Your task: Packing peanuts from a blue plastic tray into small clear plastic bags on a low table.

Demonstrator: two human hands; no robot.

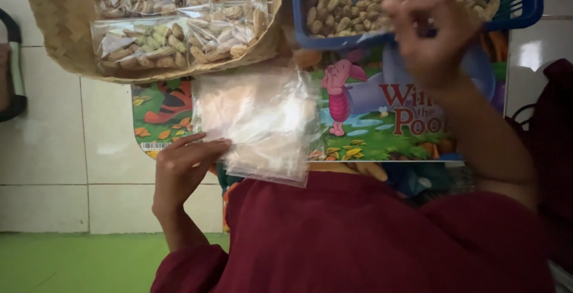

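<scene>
Left hand [182,170] pinches an empty clear plastic bag [259,123] at its edge, held over a colourful cartoon mat [382,120]. Right hand [427,36] reaches into the blue basket [525,3] of peanuts [346,0] — fingers curled, blurred, so whether it grips nuts I cannot tell. Filling looks in hand; next needs the bag mouth opened. Packed bags sit in a woven tray [57,24] — pale tiled floor [48,167] beneath.

Glossy clear plastic bag [256,123], woven basket [57,24]

head cam | worn on head | looks steeply down, close | left hand [182,170] low-left, right hand [430,33] upper-right | single view
</scene>
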